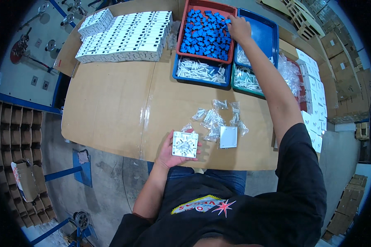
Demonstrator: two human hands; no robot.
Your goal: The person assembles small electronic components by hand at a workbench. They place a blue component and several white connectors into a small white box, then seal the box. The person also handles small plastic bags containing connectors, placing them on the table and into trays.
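Observation:
My left hand point(167, 153) holds a square white plastic housing point(185, 144) above the table's near edge, its detailed inner side facing up. At the far end, my right hand point(239, 29) is at the right rim of a red tray point(181, 33) full of small blue plastic parts point(206, 35). Its fingers are bent together over the parts, and whatever is between them is too small to make out. Right of my left hand lies a flat white square cover point(228, 137). Beyond it are several small clear bags of screws and plugs point(212, 119).
A blue tray point(202, 82) with whitish plugs sits under the red one. Right of it stand another blue tray point(257, 26) and a green tray point(251, 94) of plugs. White boxes are stacked in rows at far left point(125, 39) and along the right edge point(313, 90).

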